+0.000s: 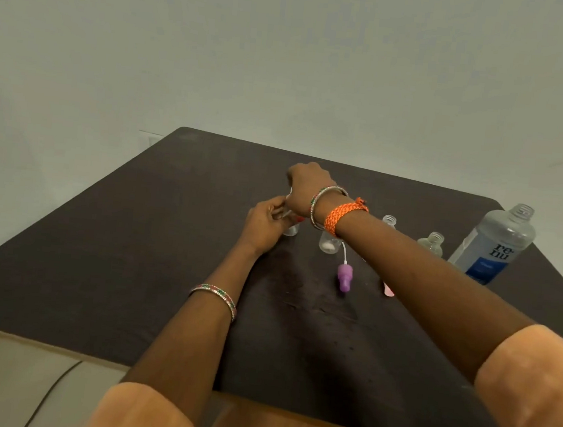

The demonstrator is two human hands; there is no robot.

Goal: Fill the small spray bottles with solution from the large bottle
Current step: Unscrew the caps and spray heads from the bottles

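Observation:
My left hand grips a small clear spray bottle standing on the dark table. My right hand sits curled over the top of that bottle; what it holds is hidden. A second small bottle stands just right of it. Two more uncapped small bottles stand further right. The large clear bottle with a blue label stands uncapped at the right edge. A purple spray head with a white tube lies on the table, and a pink one shows partly under my right forearm.
The table's front edge runs close to my body, and its right edge is just beyond the large bottle. A plain wall rises behind the table. A dark cable lies on the floor at lower left.

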